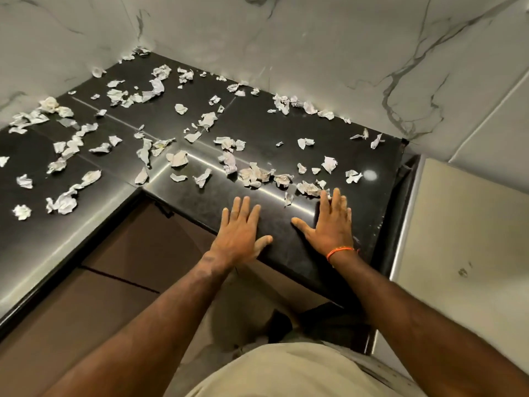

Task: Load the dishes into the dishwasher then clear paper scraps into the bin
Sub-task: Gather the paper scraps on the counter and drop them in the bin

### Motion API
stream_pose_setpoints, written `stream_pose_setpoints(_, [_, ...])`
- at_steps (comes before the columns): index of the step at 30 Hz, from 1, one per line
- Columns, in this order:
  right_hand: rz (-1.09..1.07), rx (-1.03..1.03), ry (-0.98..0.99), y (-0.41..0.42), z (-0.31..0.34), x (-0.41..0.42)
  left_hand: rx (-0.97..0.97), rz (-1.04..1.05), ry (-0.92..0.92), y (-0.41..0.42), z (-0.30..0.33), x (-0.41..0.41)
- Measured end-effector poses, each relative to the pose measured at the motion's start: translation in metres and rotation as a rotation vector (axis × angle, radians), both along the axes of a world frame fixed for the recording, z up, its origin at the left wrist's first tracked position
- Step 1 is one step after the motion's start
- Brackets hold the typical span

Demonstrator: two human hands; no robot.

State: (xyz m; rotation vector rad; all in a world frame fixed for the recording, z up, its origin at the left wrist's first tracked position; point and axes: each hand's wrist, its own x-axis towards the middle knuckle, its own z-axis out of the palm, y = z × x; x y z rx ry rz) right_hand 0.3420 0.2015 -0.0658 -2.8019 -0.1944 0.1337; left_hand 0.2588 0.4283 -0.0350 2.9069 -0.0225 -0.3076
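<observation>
Head view: paper scraps (252, 174) beyond hands (286, 224).

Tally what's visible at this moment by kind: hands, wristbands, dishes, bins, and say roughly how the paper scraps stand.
Hands: 2, left hand and right hand, both flat on the black countertop
Orange wristbands: 1, on the right wrist
Dishes: 0 in view
Bins: 0 in view
Paper scraps: too many to count exactly, several dozen scattered over the countertop
Total of countable items: 3

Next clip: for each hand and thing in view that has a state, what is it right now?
left hand: open, flat on the countertop
right hand: open, flat, fingertips touching scraps
paper scraps: crumpled, scattered over the countertop, not gathered
countertop: littered, glossy
orange wristband: worn on right wrist
</observation>
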Motion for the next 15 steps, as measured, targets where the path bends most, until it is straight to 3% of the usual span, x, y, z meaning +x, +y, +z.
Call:
stream_pose_setpoints(9, [-0.142, -0.107, 0.014, 0.074, -0.002, 0.060, 0.045, -0.215, -0.057, 0.063, -0.026, 0.069])
stream_pose_setpoints(13, [0.022, -0.059, -0.027, 0.088, -0.003, 0.070, 0.058, -0.229, -0.186, 0.092, -0.024, 0.107])
stream_pose_setpoints(15, [-0.007, -0.026, -0.087, 0.079, -0.003, 0.078, 0.072, -0.266, -0.211, 0.101, -0.022, 0.123])
